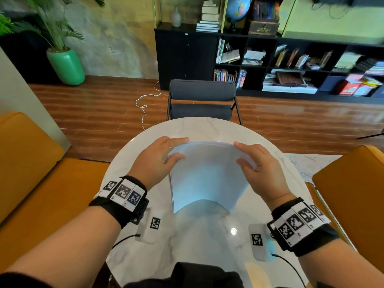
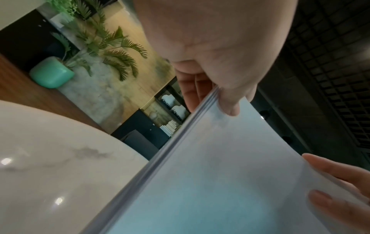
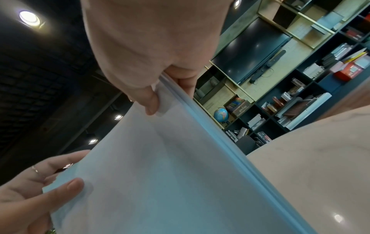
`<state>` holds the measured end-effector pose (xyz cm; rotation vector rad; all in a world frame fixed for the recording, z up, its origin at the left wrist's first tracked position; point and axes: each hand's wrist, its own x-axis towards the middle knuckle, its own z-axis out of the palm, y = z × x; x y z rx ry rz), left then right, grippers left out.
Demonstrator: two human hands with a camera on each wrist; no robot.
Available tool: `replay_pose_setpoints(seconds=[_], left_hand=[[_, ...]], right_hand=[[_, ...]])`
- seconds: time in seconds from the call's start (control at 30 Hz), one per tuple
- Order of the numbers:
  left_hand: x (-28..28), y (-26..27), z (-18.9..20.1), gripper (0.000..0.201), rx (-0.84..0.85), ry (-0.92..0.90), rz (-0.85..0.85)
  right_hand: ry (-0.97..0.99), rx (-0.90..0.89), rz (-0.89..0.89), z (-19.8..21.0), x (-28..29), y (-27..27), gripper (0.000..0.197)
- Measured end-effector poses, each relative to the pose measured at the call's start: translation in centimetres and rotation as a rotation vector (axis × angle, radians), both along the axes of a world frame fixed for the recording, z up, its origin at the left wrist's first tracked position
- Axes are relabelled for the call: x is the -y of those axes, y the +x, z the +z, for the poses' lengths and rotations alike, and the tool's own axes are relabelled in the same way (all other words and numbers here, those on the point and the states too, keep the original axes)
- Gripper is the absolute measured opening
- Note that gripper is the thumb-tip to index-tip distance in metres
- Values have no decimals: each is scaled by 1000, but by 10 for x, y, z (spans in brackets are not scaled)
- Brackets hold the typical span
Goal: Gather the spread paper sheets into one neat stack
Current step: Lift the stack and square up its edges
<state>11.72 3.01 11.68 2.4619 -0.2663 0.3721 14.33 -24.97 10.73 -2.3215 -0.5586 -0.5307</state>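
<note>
A stack of white paper sheets (image 1: 204,173) stands on its lower edge on the round white marble table (image 1: 199,235), bowed toward me. My left hand (image 1: 166,154) grips the stack's upper left side, thumb in front and fingers behind. My right hand (image 1: 252,159) grips the upper right side the same way. In the left wrist view the sheets' edges (image 2: 180,137) lie nearly flush under my left hand (image 2: 218,88). In the right wrist view my right hand (image 3: 160,95) pinches the stack (image 3: 170,174), with the left hand (image 3: 50,182) across from it.
A grey chair (image 1: 201,100) stands beyond the table's far edge. Orange seats (image 1: 27,163) flank the table on both sides. Two small white marker blocks (image 1: 152,225) lie on the table near my wrists. A black bookshelf (image 1: 291,65) fills the far wall.
</note>
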Motion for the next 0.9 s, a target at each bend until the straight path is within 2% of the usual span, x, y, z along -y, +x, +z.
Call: replay_pose_setpoints(seconds=[0.17, 0.27, 0.3, 0.37, 0.43, 0.5, 0.57, 0.63, 0.73, 0.8, 0.9], left_hand=[[3, -2, -5, 28, -33, -305, 88], [4, -1, -3, 36, -177, -519, 102], [2, 0, -5, 44, -249, -629, 82], [-2, 2, -10, 61, -391, -818, 28], [0, 2, -18, 68, -494, -869, -28], [9, 2, -26, 63, -542, -920, -31], [18, 2, -28, 53, -536, -1028, 27], [23, 4, -24, 42, -504, -1105, 74], [19, 5, -13, 36, -431, -1057, 123], [14, 2, -10, 39, -336, -903, 127], [11, -5, -9, 59, -202, -621, 94]], right_hand=[[254, -147, 24, 0, -4, -4, 39], [477, -273, 12, 8, -5, -7, 37], [559, -334, 18, 9, -3, -7, 40], [693, -477, 53, 4, 3, -6, 62], [763, -645, 87, -8, 5, -5, 73], [781, -763, 77, -24, 0, -4, 58], [739, -759, -17, -32, -10, -3, 36], [755, -720, -96, -29, -13, 0, 26], [795, -678, -76, -15, -9, 4, 35], [698, -609, -31, -9, -5, 2, 46], [520, -444, -41, -7, -6, -5, 67]])
